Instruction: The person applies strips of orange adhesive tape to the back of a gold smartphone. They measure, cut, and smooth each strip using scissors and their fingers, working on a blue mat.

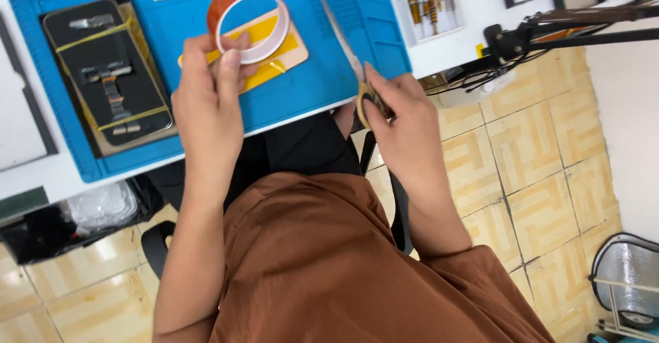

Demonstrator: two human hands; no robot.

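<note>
Seen from above, the left hand pinches a roll of amber tape between thumb and fingers, closed on its lower rim; the roll stands on edge, its open centre facing the camera, held over a blue mat on the surface; the right hand is curled shut around the handles of a pair of scissors at the mat's near edge; the blades lie together, their long axis running up and slightly left, tip pointing away from the person; a dark phone panel bound with yellow bands lies to the left on the mat.
</note>
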